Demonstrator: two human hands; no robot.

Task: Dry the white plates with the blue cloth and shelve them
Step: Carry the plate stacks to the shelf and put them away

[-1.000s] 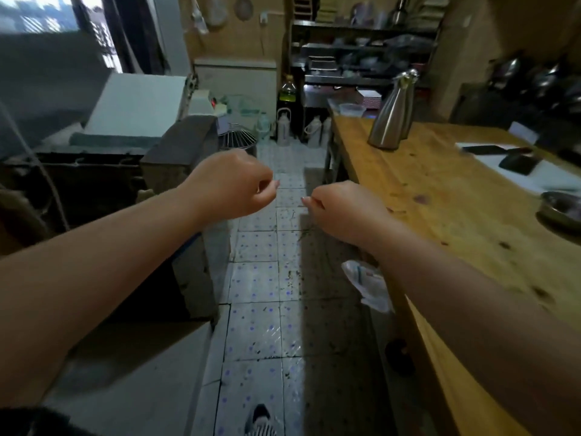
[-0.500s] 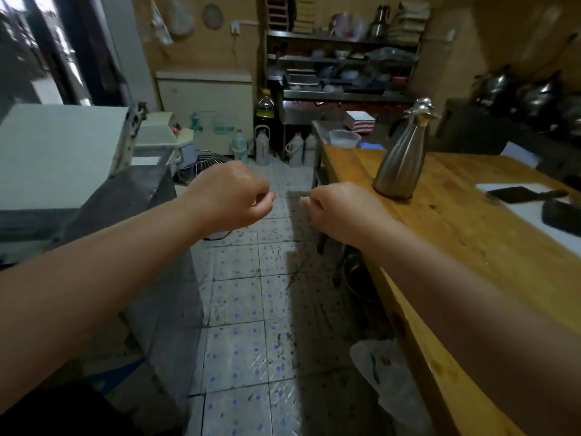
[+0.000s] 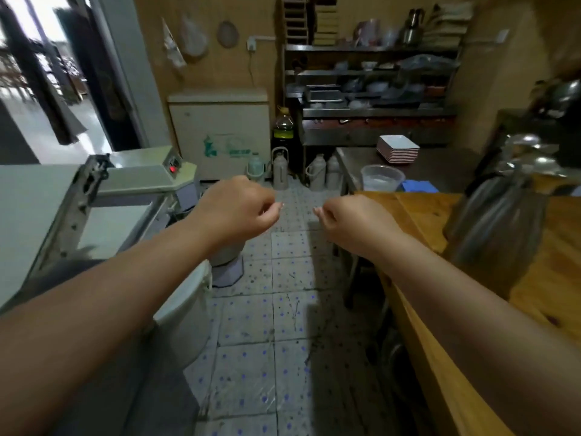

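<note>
Plainly, the fingers of the left hand [image 3: 239, 209] and the right hand [image 3: 352, 221] are curled into loose fists and hold nothing, both raised over the speckled tiled floor [image 3: 276, 325]. Ahead, the stack of square white plates with red rims [image 3: 398, 149] sits on the grey metal counter [image 3: 440, 166], with the folded blue cloth [image 3: 419, 186] nearby, beside a clear plastic tub [image 3: 382, 177]. Nothing looks dried or shelved yet; picking up, wiping and shelving all seem left.
</note>
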